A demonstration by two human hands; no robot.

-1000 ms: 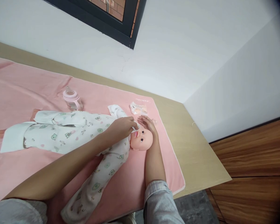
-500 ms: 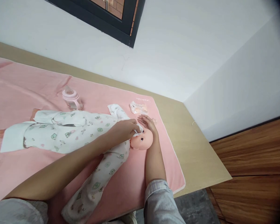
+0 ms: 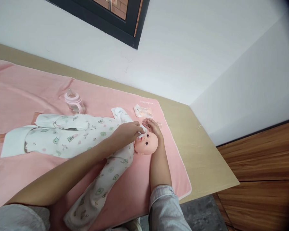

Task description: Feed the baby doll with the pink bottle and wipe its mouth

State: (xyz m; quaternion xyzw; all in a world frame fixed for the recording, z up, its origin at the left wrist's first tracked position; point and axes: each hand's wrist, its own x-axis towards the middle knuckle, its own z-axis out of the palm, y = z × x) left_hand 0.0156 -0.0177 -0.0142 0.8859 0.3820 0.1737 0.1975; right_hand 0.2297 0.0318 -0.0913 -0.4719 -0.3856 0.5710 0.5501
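A baby doll (image 3: 148,145) in white printed pyjamas (image 3: 103,128) lies on its back on the pink blanket (image 3: 106,93), its head toward the right. My left hand (image 3: 131,131) reaches over the doll's chest and pinches a white tissue (image 3: 143,130) against its face, near the mouth and cheek. Around the top of the head curves my right arm, and my right hand (image 3: 153,125) lies open on the far side of the head, fingers stretched out. Whether the right palm touches the head is hard to see.
A pink baby bottle (image 3: 74,102) stands by the doll's legs. Past my right hand lies a small clear packet (image 3: 143,111), with a little transparent item (image 3: 159,124) beside it. The wooden tabletop (image 3: 197,154) shows beyond the blanket, against a white wall.
My left hand has shifted slightly with the tissue, uncovering more of the doll's mouth. My right hand has stayed in place.
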